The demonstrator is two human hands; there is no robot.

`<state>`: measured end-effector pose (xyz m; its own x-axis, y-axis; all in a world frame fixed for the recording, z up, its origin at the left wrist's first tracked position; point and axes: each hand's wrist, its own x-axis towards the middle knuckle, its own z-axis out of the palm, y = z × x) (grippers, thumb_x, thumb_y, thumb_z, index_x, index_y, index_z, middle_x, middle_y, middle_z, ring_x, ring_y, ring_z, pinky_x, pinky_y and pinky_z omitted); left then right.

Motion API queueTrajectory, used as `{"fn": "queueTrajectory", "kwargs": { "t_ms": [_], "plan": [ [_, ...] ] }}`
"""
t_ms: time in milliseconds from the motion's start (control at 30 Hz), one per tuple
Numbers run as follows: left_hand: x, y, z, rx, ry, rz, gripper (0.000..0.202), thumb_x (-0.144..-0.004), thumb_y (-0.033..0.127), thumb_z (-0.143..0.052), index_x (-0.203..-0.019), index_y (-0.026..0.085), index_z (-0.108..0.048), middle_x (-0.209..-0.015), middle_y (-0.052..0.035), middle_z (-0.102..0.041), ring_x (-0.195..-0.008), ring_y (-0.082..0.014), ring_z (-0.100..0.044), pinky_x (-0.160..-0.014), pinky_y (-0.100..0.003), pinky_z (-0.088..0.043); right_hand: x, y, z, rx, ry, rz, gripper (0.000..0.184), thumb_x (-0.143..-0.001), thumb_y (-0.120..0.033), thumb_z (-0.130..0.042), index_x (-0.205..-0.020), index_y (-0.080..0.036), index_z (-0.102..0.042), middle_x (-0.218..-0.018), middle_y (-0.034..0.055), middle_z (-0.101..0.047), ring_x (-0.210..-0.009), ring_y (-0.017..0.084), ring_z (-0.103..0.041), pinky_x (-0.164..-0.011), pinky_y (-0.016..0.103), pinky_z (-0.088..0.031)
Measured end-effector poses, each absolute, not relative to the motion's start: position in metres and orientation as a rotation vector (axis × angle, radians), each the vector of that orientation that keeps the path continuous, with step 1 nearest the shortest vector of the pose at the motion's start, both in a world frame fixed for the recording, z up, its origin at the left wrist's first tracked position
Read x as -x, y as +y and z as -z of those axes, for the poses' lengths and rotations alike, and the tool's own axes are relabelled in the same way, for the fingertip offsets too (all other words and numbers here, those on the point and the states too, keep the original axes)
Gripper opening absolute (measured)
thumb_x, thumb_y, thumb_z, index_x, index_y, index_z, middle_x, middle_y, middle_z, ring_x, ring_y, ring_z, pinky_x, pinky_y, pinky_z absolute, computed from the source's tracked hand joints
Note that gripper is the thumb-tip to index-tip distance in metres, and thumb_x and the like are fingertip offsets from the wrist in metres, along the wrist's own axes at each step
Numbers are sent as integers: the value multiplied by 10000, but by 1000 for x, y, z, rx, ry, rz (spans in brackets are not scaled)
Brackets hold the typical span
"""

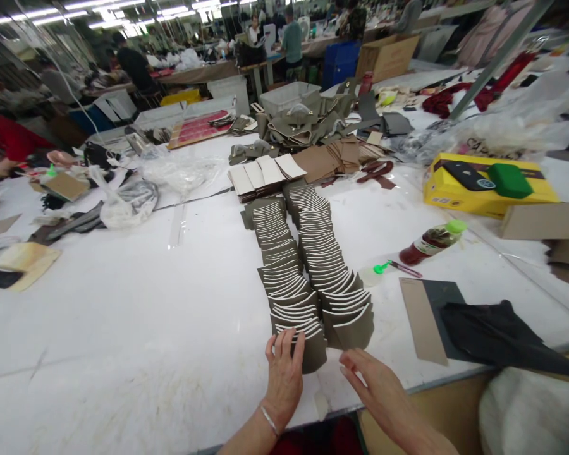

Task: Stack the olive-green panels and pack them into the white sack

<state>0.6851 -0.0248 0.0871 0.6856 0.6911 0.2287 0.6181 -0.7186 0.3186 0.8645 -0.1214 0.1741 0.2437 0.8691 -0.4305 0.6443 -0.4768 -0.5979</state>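
I observe the left hand with fingers spread against the near end of the left row of grey pieces; whether it pinches one, I cannot tell. The right hand is unclenched and released, just beside the near end of the right row. Containers: right of the rows, a green-capped bottle holds dark red liquid; farther right, a yellow box carries a green block on top. Beyond, the grey bin's contents are unclear to me. Both rows' long axes run away across the white table, veering slightly left; their white edges lie crosswise.
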Motion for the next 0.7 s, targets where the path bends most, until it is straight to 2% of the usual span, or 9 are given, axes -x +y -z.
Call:
{"fn": "queueTrajectory", "kwargs": {
  "t_ms": [200,367,500,700],
  "plan": [
    [-683,-26,-88,-2661,1066,-509,547,-806,51,-578,-1314,243,-510,-1298,-98,-539,-1242,-253,-442,-1073,-480,-290,-862,-126,-172,2222,-1399,-1084,287,-976,-342,-339,-938,-184,-575,-928,76,-586,-861,241,-560,-797,428,-434],
    [-687,-26,-87,-2615,1090,-513,484,-814,104,-602,-1281,197,-516,-1279,-102,-547,-1234,-257,-448,-1070,-476,-302,-860,-128,-173,2219,-1397,-1081,279,-982,-341,-338,-937,-187,-566,-929,68,-588,-864,239,-560,-794,424,-429],
    [-690,-30,-87,-2616,1084,-561,445,-807,69,-586,-1234,180,-531,-1254,-104,-558,-1218,-250,-460,-1067,-470,-305,-860,-130,-174,2215,-1385,-1087,265,-978,-324,-341,-958,-187,-568,-954,73,-597,-892,240,-563,-811,423,-424],
    [-691,-31,-89,-2626,1100,-560,404,-812,65,-572,-1198,181,-545,-1346,-122,-512,-1285,-275,-415,-1075,-493,-312,-860,-133,-173,2222,-1378,-1111,288,-970,-327,-329,-957,-179,-576,-961,84,-603,-887,244,-568,-815,425,-428]
  ]
}}
